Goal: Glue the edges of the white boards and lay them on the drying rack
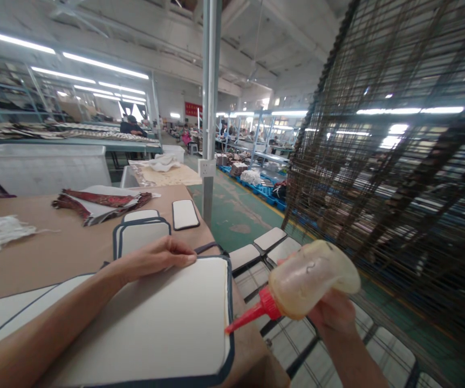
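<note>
A large white panel (168, 318) with rounded corners and a dark fabric border lies in front of me. My left hand (170, 253) pinches its far edge, thumb on top and fingers curled. In my right hand (333, 312) is a translucent squeeze glue bottle (305, 280), tipped over with its red nozzle pointing down to the left. The nozzle tip meets the panel's right side, where the white face borders the dark edging. A thin pale line runs along that side above the tip. Most of my right fingers are hidden behind the bottle.
Smaller bordered panels (145, 237) lie beyond my left hand, with another panel (185, 214) near the table corner. Patterned fabric pieces (103, 202) and white strips (0, 233) rest on the brown table (168, 196). A wire rack (378, 178) rises at right, with more panels (390, 350) below.
</note>
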Demonstrator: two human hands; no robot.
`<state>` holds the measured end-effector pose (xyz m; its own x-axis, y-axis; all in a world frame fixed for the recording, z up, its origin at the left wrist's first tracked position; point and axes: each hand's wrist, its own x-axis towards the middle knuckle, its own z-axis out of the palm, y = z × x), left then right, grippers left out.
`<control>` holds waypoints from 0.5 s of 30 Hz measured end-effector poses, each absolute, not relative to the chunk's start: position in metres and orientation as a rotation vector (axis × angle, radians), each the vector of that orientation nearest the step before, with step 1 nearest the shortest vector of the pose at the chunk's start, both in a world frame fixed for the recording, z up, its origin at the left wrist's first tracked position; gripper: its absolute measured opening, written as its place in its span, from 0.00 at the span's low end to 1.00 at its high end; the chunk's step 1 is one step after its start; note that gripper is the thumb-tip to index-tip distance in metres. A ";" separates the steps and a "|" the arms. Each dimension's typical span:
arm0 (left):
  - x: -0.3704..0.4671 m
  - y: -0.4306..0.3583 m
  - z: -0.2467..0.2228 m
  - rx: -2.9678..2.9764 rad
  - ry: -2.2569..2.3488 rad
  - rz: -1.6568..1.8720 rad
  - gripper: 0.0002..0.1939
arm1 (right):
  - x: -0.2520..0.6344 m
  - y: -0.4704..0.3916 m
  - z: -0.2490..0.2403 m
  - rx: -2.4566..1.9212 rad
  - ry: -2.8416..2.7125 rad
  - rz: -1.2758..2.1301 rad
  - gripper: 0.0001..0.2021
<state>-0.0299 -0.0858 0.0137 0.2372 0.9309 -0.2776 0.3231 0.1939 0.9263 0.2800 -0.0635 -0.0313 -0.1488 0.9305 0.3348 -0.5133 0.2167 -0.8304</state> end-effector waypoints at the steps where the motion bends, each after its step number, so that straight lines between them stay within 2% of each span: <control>1: -0.030 -0.086 0.013 1.345 1.305 0.670 0.13 | 0.280 -0.064 -0.033 -0.503 -1.094 1.348 0.28; 15: -0.041 -0.077 -0.004 1.243 1.332 0.743 0.17 | 0.276 -0.070 -0.022 -0.456 -1.083 1.352 0.28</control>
